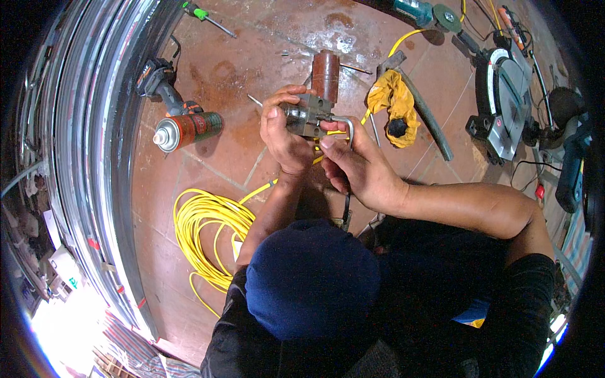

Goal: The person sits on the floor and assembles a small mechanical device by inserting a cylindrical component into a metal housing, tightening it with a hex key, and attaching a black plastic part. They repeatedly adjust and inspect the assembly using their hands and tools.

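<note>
My left hand is wrapped around a grey metal fitting, holding it above the red tiled floor. A red-brown cylinder stands out from the fitting's far side. My right hand pinches a bent, shiny metal bar that hooks out of the fitting's right side. Both hands press close together around the piece. My fingers hide the fitting's underside.
A spray can and a cordless drill lie to the left, with a coil of yellow cable below them. A yellow rag on a pipe, a cut-off saw, an angle grinder and a green-handled screwdriver lie beyond. A curved metal frame runs down the left.
</note>
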Tool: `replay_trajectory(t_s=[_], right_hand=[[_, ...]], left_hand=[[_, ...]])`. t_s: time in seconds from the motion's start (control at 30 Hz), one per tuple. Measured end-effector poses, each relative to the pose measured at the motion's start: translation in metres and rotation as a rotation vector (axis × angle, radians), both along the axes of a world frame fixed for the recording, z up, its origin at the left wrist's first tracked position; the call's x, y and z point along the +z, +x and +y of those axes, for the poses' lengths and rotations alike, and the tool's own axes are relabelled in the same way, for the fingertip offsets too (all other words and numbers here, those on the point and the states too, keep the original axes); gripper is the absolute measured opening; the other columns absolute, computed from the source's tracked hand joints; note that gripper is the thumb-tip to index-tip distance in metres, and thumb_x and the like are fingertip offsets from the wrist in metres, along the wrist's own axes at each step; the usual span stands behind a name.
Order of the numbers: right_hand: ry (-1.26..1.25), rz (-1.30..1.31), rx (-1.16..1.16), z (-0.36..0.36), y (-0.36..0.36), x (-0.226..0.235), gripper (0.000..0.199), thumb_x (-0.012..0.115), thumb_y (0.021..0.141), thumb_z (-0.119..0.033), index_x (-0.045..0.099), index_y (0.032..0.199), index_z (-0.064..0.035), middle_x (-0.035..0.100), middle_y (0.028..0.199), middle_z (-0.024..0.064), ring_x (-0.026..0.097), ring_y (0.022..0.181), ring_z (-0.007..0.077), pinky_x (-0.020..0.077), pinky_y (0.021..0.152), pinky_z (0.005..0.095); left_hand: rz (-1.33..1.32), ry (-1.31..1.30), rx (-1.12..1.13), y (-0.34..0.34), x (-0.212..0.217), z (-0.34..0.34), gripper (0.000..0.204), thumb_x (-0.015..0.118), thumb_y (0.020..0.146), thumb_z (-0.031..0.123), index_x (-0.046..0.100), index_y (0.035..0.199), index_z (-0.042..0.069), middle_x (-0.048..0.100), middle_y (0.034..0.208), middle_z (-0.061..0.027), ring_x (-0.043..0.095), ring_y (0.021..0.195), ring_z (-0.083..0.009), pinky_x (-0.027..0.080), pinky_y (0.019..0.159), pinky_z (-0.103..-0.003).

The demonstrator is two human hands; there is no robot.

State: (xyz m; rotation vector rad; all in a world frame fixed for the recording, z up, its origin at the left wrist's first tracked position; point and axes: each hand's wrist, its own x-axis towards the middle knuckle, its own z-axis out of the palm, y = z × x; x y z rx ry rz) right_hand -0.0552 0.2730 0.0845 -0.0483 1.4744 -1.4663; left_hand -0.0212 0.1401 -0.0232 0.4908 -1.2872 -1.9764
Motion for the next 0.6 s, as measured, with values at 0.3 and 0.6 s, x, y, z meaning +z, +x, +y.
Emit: replay_trajectory(t_s=[0.3,0.6], right_hand=[[0.048,-0.475,-0.213,-0.006,-0.017,0.009,0.052,0.038,0.107,-0.059,0.050,0.120,-0.0098,0.044,0.064,-0.0011,0.036,0.044,0.0096,0.0282,0.043,0.0257],[0.076,-0.260,-0.029,-0.003,-0.012,0.008,0.031,0.052,0.106,-0.042,0.045,0.094,-0.0143,0.038,0.059,-0.0032,0.033,0.042,0.0080,0.0271,0.039,0.0280]], left_hand=[[-0.150,-0.109,0.058,0.006,0.009,0.006,0.046,0.037,0.109,0.038,0.059,0.097,-0.001,0.065,0.108,-0.0175,0.061,0.100,-0.0241,0.048,0.093,-0.038],[-0.300,0.180,0.026,0.006,0.013,0.013,0.038,0.044,0.106,0.033,0.061,0.091,0.002,0.069,0.088,-0.0145,0.065,0.076,-0.0221,0.052,0.073,-0.036]])
